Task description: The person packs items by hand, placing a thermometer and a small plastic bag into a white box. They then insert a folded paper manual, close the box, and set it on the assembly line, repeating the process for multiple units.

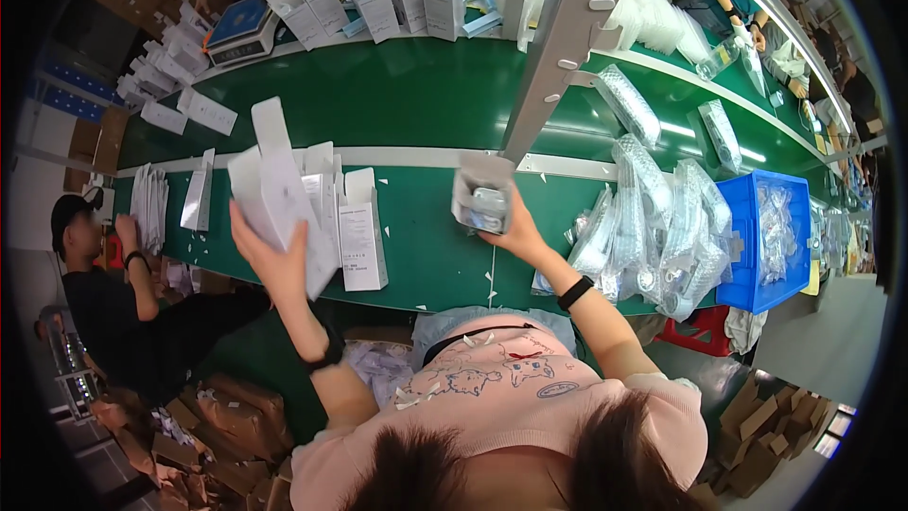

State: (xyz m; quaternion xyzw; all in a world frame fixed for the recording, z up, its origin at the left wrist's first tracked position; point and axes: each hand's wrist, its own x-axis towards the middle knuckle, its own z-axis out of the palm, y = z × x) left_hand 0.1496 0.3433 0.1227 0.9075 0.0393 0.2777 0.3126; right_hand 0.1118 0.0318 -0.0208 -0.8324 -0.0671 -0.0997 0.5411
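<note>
L grip (pixel 273 267) on wht ctn (pixel 277 191), R grip (pixel 522 235) on open bx (pixel 484 172), bubble-wrap pkgs (pixel 629 218) nearby

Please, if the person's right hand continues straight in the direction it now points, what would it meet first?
Beyond the open box the right hand holds, the pale rail behind the green work surface looks first in line; height is unclear, so it might pass above.

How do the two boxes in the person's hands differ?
The left-hand box shows its long side to the camera, while the right-hand box turns its open end that way. Silvery contents show inside the right-hand box; the left-hand box's inside is hidden. Both are whitish cartons, held in the left hand and right hand.
</note>
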